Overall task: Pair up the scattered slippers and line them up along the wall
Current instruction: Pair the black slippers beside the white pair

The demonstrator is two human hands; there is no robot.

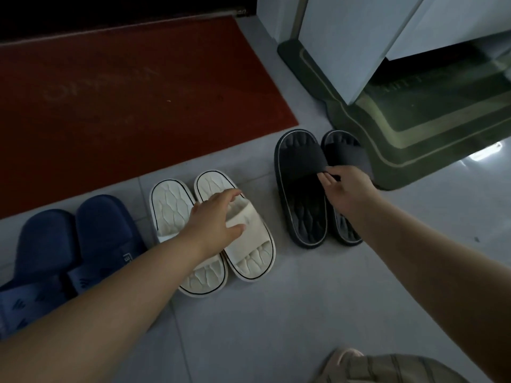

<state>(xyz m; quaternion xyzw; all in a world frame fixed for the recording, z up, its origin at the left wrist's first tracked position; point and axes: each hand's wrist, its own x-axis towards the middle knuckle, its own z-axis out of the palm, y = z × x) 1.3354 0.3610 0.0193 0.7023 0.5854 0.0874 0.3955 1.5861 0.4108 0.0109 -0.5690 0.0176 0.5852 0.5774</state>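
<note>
Three slipper pairs stand in a row on the grey tile floor. A dark blue pair (83, 233) is at the left, partly under my left forearm. The cream pair is in the middle: its left slipper (168, 205) and its right slipper (249, 261) touch side by side. My left hand (213, 217) lies over the right cream slipper's strap, fingers spread. At the right is the black pair, left slipper (298, 167) and right slipper (345, 150). My right hand (345, 189) pinches the near edges of their straps where they meet.
A red doormat (124, 106) lies just beyond the slippers on the left. A dark green mat (414, 128) sits behind the black pair, under a white cabinet (359, 37). Striped fabric of my clothing (387, 369) shows at the bottom edge.
</note>
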